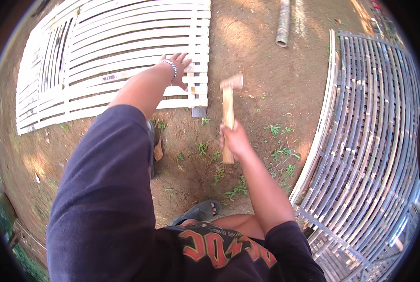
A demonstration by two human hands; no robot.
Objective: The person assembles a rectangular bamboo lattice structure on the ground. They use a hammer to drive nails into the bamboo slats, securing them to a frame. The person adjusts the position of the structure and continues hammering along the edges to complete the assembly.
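My left hand (177,70) reaches out over the right end of a pale slatted panel (125,44), its fingers spread over the crosspiece there. A chain bracelet (172,67) circles that wrist. In my right hand (234,140) is a hammer (228,110), its wooden handle gripped near the lower end. The hammer's head points away from me, slightly blurred, over bare soil just right of the panel's end. A short dark block (199,112) shows beneath the panel's near right corner.
Another slatted bamboo panel (365,141) stands along the right side, with a long pale strip (320,127) beside it. A bamboo pole (282,23) lies on the soil at the far side. Small green weeds (285,151) grow near my right forearm. My sandalled foot (199,212) is below.
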